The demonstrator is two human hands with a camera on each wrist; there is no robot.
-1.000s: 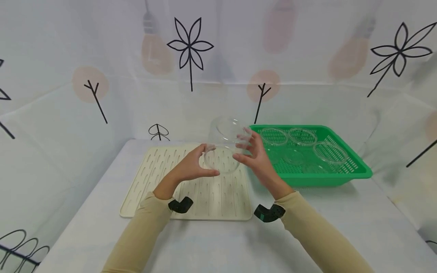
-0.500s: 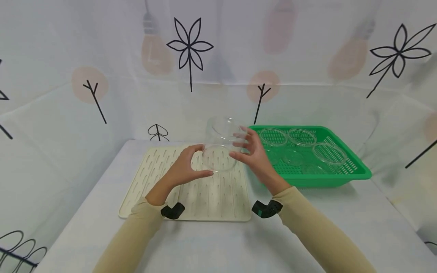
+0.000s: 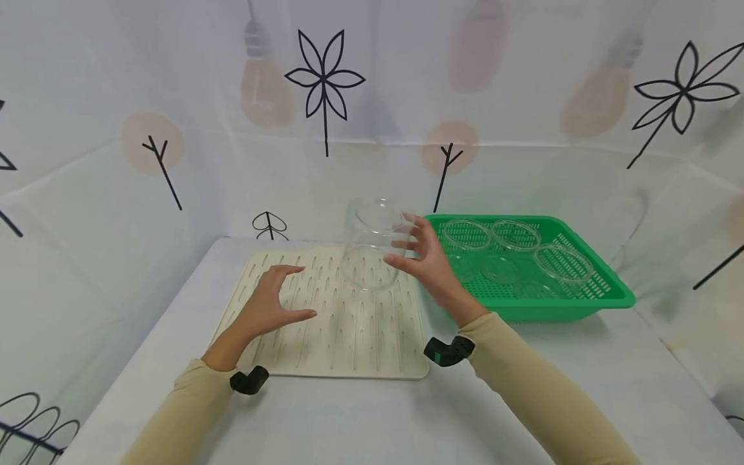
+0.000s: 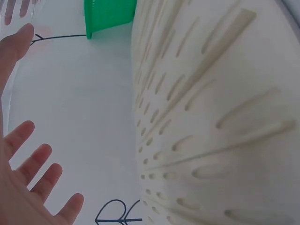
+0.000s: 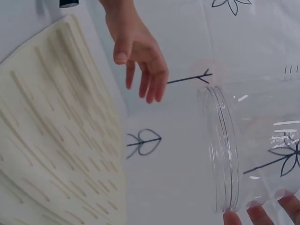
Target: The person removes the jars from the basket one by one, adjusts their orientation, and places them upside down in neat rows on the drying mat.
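Behind the worktop (image 3: 372, 420), a white backdrop (image 3: 203, 64) printed with black line-drawn flowers, bare twigs and pale pink bulbs. Flat on the worktop, left of centre and close to the back edge, a cream ridged mat (image 3: 349, 342). Toward the worktop's back right corner, a green slotted basket (image 3: 558, 313) with several clear round-rimmed pieces (image 3: 549, 274) inside. Raised over the mat's back right corner, just left of the basket, a clear jar (image 3: 369, 239), slightly tilted, with a ribbed end plain in the right wrist view. Around the jar's right side, in a curled grip, the right hand (image 3: 427, 258). Above the mat's left half, apart from the jar, the left hand (image 3: 264, 307), with thumb and fingers parted wide. On both arms, beige sleeves (image 3: 180, 413); at both wrists, black devices (image 3: 250, 380).
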